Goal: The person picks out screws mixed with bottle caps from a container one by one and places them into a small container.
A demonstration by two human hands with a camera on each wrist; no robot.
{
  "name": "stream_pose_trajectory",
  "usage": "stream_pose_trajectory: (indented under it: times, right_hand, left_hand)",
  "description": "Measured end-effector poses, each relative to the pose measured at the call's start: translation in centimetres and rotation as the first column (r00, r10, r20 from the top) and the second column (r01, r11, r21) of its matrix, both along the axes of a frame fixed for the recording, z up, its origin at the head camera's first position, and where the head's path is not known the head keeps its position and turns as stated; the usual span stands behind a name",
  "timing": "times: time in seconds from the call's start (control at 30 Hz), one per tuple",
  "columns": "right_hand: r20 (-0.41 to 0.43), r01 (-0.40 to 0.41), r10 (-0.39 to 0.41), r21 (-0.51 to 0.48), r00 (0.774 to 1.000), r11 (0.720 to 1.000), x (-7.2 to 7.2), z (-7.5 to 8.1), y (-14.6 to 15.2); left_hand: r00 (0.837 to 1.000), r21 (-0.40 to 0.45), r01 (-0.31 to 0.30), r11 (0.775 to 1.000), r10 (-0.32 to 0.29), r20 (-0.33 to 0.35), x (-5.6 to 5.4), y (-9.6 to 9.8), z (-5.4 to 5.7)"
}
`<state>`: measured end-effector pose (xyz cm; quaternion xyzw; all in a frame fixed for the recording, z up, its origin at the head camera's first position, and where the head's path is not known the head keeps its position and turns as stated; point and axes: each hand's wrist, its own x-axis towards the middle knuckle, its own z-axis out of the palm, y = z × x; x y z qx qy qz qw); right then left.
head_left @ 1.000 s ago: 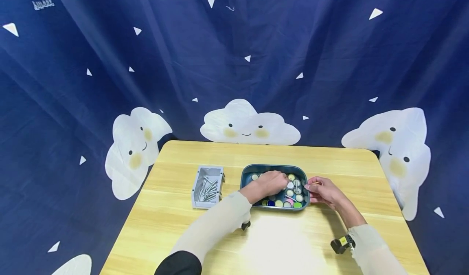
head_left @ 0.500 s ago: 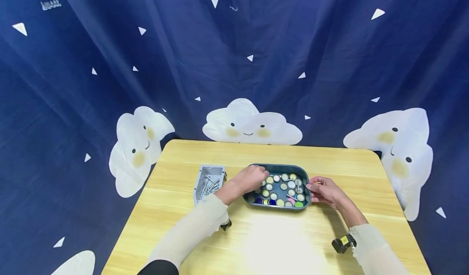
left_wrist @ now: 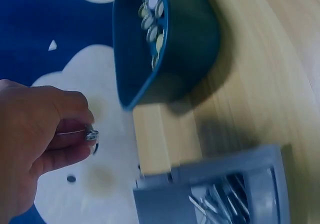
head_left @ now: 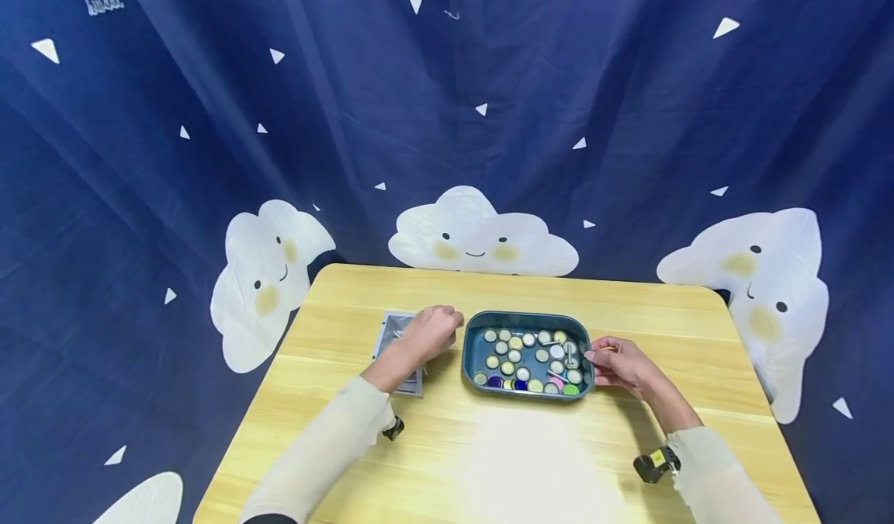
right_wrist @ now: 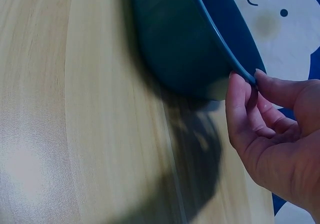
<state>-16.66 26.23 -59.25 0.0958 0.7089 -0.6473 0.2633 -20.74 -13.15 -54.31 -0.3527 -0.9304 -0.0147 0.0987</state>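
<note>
My left hand (head_left: pixel 434 331) is over the right side of the grey bin (head_left: pixel 412 384), left of the dark teal tub. Between thumb and fingers it pinches a small metal screw (left_wrist: pixel 91 135), its round head poking out at the fingertips and most of its shank hidden. Several silvery screws (left_wrist: pixel 222 204) lie in the bin. My right hand (head_left: pixel 621 365) pinches the right end rim of the tub (right_wrist: pixel 185 44), thumb at the rim and fingers against the outer wall. Inside the tub lie several bottle caps (head_left: pixel 507 367), with a few screws (head_left: pixel 570 353) among them toward the right.
The tub and the bin stand side by side on a light wooden table (head_left: pixel 517 462), with a narrow gap between. Behind the table hangs a dark blue curtain (head_left: pixel 531 144) with white clouds and triangles.
My left hand has come out of the tub and moved left across its rim to the grey bin, holding the screw. The right hand keeps its grip on the tub's rim.
</note>
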Motion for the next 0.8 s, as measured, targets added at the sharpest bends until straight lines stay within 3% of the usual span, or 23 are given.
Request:
stream_pose_trajectory:
  times: [0.13,0.23,0.47,0.67,0.8]
  right_hand:
    - [-0.001,-0.004,0.004,-0.005,1.0,1.0,0.0,-0.1,0.1]
    - [0.001,-0.001,0.001,-0.008,1.0,1.0,0.0,-0.2,0.1]
    - [0.007,-0.002,0.002,-0.009,1.0,1.0,0.0,-0.3,0.0]
    - [0.002,-0.004,0.004,-0.008,1.0,1.0,-0.2,-0.4,0.1]
    - [0.0,-0.004,0.004,-0.009,1.0,1.0,-0.2,-0.5,0.1]
  left_hand:
    - [0.997,0.056,-0.082,0.995,0.081,0.021,0.1,-2.0,-0.2]
    - [0.985,0.086,-0.165,0.983,0.16,0.058,0.3,-3.2,-0.7]
    - [0.925,0.127,-0.378,0.917,0.369,0.09,1.1,-5.2,-2.2]
    - [0.909,0.106,-0.417,0.903,0.411,0.074,1.7,-6.2,-3.8]
    - [0.891,0.07,-0.445,0.893,0.434,0.133,2.1,-6.4,-5.2]
